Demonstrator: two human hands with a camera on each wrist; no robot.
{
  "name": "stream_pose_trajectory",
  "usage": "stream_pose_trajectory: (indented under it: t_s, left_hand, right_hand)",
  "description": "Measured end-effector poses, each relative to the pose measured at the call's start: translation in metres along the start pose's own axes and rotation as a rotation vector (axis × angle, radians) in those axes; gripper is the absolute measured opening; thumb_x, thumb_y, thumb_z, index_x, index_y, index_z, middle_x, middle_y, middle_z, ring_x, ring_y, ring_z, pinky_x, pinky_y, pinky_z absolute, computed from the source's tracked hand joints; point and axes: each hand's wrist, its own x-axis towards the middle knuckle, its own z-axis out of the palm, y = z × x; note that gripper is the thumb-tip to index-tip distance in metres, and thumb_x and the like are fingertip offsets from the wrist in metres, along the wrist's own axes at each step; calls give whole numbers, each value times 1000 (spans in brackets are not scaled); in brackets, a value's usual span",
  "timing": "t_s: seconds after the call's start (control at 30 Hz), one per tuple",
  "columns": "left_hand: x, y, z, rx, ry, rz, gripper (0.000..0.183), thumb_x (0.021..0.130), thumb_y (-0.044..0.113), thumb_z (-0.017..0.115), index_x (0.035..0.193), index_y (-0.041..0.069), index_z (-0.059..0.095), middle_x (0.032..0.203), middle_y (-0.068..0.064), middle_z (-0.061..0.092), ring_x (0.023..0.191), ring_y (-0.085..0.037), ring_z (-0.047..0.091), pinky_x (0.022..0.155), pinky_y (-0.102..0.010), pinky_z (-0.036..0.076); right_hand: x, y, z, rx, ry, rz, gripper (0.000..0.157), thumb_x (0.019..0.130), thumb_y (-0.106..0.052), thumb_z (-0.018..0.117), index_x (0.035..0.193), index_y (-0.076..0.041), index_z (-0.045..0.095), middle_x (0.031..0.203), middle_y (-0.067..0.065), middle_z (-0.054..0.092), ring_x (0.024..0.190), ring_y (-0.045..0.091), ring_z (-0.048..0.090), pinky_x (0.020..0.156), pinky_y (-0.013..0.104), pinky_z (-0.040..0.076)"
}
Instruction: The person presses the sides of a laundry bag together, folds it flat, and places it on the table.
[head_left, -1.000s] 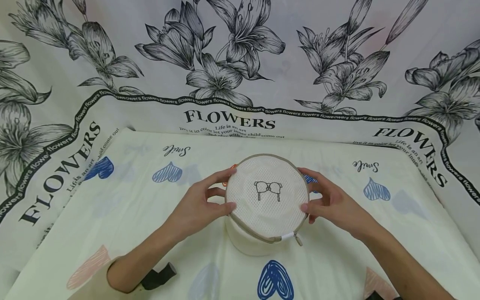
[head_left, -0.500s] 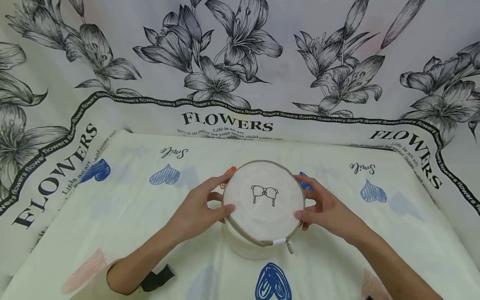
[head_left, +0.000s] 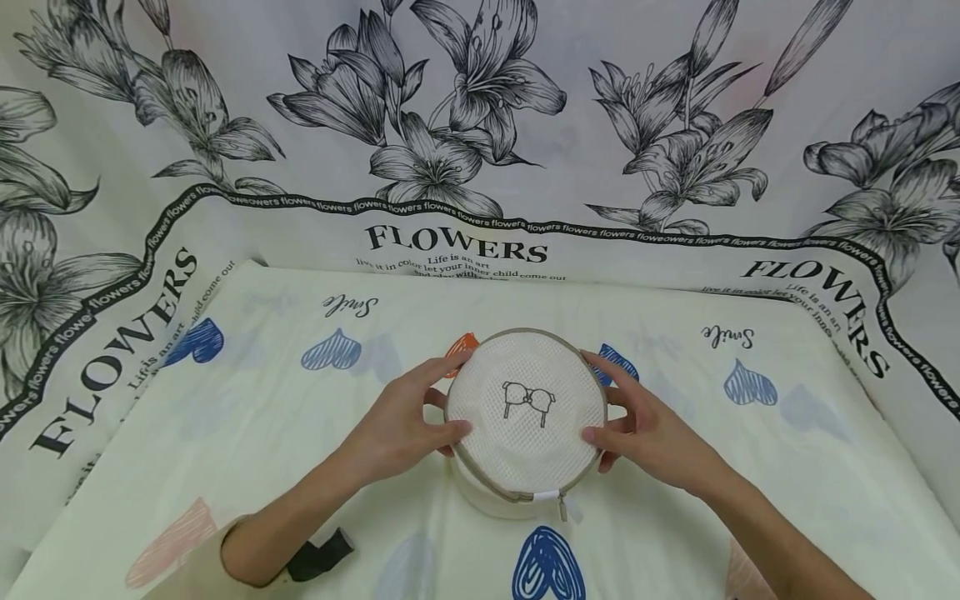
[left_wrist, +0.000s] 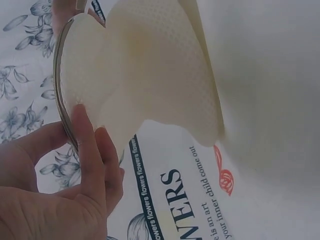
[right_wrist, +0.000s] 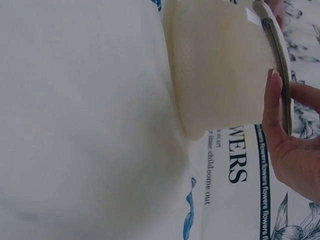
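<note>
A round white mesh laundry bag (head_left: 525,450) stands upright on the cloth-covered table in the head view. Its flat top carries a small black line drawing, and a grey-brown zip edge runs round it. The zip pull (head_left: 562,508) hangs at the near side, beside a white tab (head_left: 546,495). My left hand (head_left: 401,421) pinches the rim at its left, thumb on top and fingers beneath. On the opposite side my right hand (head_left: 648,425) pinches the rim likewise. Both wrist views show the pale mesh side wall (left_wrist: 160,70) dropping from the rim to the table.
The tablecloth (head_left: 247,417) is pale, printed with hearts and "Smile". Behind it and at both sides hangs a white curtain (head_left: 570,150) with black flowers. A black strap end (head_left: 321,557) shows near my left forearm.
The bag's top has turned clockwise, carrying the zip pull leftward. It also sits slightly lower in the head view, nearer me. Both hands have moved with it and still pinch the rim.
</note>
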Motion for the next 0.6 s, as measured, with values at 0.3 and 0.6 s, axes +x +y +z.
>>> stream_pose_trajectory:
  t_s: [0.3,0.6]
  left_hand:
    - [4,-6,1,28,72,-54,71,71,6,77,132,30,47,131,8,45,86,-15,61,60,-27,52]
    - [7,-11,0,69,98,-57,66,70,13,79,128,32,52,125,9,51,92,-12,60,60,-28,51]
  right_hand:
    - [-1,4,2,-7,-6,-11,71,87,-22,62,142,-33,17,128,19,44,67,32,64,67,40,54]
    - [-1,9,5,-66,50,5,80,80,-24,71,141,-31,20,117,14,48,76,25,65,66,37,53]
